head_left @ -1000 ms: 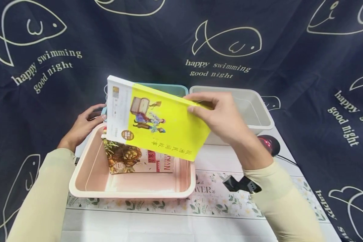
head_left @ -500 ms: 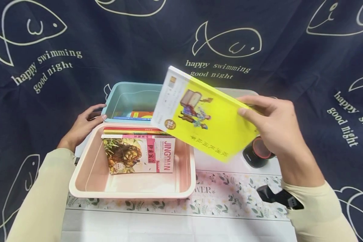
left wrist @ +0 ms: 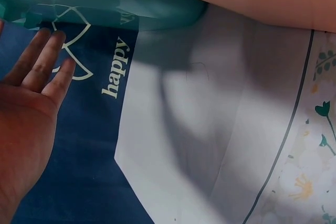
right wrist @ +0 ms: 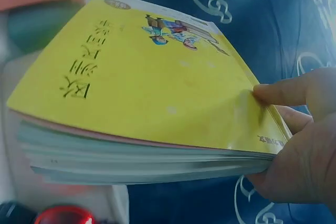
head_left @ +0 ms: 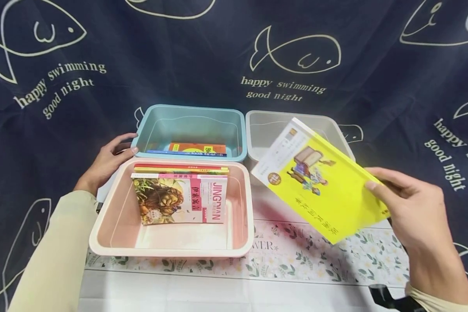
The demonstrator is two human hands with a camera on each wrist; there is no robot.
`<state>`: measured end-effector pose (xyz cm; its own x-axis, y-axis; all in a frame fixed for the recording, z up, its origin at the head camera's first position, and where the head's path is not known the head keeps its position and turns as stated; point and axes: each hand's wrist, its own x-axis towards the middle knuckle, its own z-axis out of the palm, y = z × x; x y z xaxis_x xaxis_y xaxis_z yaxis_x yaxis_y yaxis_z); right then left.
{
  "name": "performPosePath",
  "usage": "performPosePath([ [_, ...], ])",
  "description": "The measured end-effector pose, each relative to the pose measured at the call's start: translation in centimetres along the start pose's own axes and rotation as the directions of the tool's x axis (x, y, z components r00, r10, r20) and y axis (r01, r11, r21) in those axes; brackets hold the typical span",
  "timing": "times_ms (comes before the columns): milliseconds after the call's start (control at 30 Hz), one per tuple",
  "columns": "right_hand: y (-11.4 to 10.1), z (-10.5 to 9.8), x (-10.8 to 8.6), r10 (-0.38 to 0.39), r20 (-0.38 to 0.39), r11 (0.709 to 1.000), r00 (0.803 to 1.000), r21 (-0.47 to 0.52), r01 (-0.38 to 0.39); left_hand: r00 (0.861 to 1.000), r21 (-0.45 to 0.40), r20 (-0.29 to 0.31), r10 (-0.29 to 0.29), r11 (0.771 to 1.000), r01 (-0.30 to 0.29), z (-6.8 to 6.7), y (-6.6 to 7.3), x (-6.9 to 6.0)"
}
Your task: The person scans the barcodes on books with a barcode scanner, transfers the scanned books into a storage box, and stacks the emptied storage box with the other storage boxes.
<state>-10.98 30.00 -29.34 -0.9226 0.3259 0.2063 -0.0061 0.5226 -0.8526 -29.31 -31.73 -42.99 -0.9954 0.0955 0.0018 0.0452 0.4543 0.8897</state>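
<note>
A yellow book (head_left: 323, 182) with a white end hangs tilted over the right part of the table; my right hand (head_left: 417, 212) pinches it by its right edge. The right wrist view shows the thumb and fingers on either side of the yellow book (right wrist: 157, 82), its page edges facing the camera. My left hand (head_left: 109, 160) rests with relaxed fingers at the left side of the blue bin (head_left: 191, 113), near the pink bin (head_left: 171, 250). In the left wrist view the fingers of the left hand (left wrist: 31, 98) are extended by the blue bin.
The pink bin holds a book with a lion cover (head_left: 179, 199) and several thin books behind it. Books with orange and blue covers (head_left: 199, 149) lie in the blue bin. A grey-white bin (head_left: 292, 116) stands behind the yellow book. A patterned dark cloth (head_left: 203, 56) hangs behind.
My right hand has carried the yellow book from above the pink bin to the right and lower, uncovering the books in the pink and blue bins. The left hand has stayed in place.
</note>
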Motion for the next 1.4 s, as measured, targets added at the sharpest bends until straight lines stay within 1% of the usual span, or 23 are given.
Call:
performPosePath([
  [67, 1.1, -0.5, -0.5, 0.029, -0.029, 0.996, 0.999, -0.087, -0.031, 1.0, -0.005, -0.003, 0.003, 1.0, -0.003, 0.0, 0.0, -0.1],
  [167, 2.7, -0.9, -1.3, 0.09, -0.062, 0.989, 0.994, -0.114, -0.096, 1.0, -0.011, -0.005, 0.005, 1.0, -0.005, 0.0, 0.0, -0.1],
  [300, 4.8, -0.8, -2.4, 0.171, -0.085, 0.976, 0.982, -0.121, -0.181, 1.0, -0.001, -0.004, 0.001, 1.0, -0.001, 0.0, -0.1, 0.0],
  [400, 6.2, -0.5, -3.1, 0.224, -0.071, 0.964, 0.972, -0.132, -0.232, 1.0, 0.001, -0.002, -0.005, 1.0, 0.005, 0.0, -0.1, 0.0],
  [533, 8.0, -0.5, -3.9, 0.311, -0.07, 0.938, 0.948, -0.141, -0.318, 1.0, -0.017, 0.0, -0.01, 1.0, 0.01, 0.1, -0.1, -0.1],
  [633, 9.1, -0.5, -4.3, 0.382, -0.1, 0.913, 0.919, -0.115, -0.392, 1.0, -0.014, 0.001, -0.004, 1.0, 0.004, 0.2, 0.0, -0.1],
  [700, 9.7, -0.5, -4.5, 0.415, -0.114, 0.901, 0.903, -0.087, -0.425, 1.0, -0.003, 0.001, 0.002, 1.0, -0.002, 0.2, 0.1, -0.1],
  [767, 10.3, -0.4, -4.7, 0.446, -0.124, 0.892, 0.886, -0.025, -0.452, 1.0, 0.008, -0.002, 0.004, 1.0, -0.004, 0.1, 0.1, -0.1],
  [833, 10.8, -0.4, -4.9, 0.47, -0.125, 0.882, 0.874, 0.036, -0.469, 1.0, 0.006, -0.005, 0.003, 1.0, -0.002, 0.1, 0.2, -0.2],
  [867, 11.0, -0.3, -5.1, 0.477, -0.128, 0.879, 0.869, 0.051, -0.475, 1.0, 0.004, -0.007, 0.002, 1.0, -0.002, 0.1, 0.2, -0.3],
  [933, 11.5, -0.2, -5.3, 0.49, -0.125, 0.871, 0.863, 0.032, -0.49, 1.0, -0.004, -0.011, 0.002, 1.0, -0.002, 0.2, 0.3, -0.3],
  [1033, 12.0, 0.1, -5.8, 0.498, -0.127, 0.86, 0.858, -0.055, -0.507, 1.0, -0.006, -0.006, 0.0, 1.0, -0.001, 0.3, 0.2, -0.3],
  [1100, 12.2, 0.3, -6.1, 0.491, -0.139, 0.859, 0.86, -0.084, -0.504, 1.0, -0.002, -0.001, -0.001, 1.0, 0.001, 0.3, 0.1, -0.1],
  [1133, 12.3, 0.3, -6.3, 0.495, -0.143, 0.861, 0.857, -0.055, -0.506, 1.0, -0.002, -0.001, -0.004, 1.0, 0.004, 0.3, 0.1, -0.1],
  [1200, 12.5, 0.5, -6.5, 0.49, -0.154, 0.869, 0.858, 0.006, -0.495, 1.0, 0.004, -0.001, -0.012, 1.0, 0.012, 0.3, 0.0, -0.1],
  [1300, 12.5, 0.8, -6.7, 0.477, -0.155, 0.878, 0.865, 0.045, -0.476, 1.0, 0.001, -0.004, -0.022, 1.0, 0.022, 0.1, -0.1, 0.0],
  [1333, 12.5, 0.9, -6.8, 0.473, -0.153, 0.88, 0.868, 0.037, -0.473, 1.0, 0.0, -0.003, -0.024, 1.0, 0.024, 0.1, -0.1, 0.0],
  [1400, 12.3, 1.1, -6.8, 0.46, -0.157, 0.883, 0.874, -0.02, -0.469, 1.0, -0.003, -0.002, -0.024, 1.0, 0.024, 0.0, -0.2, -0.1],
])
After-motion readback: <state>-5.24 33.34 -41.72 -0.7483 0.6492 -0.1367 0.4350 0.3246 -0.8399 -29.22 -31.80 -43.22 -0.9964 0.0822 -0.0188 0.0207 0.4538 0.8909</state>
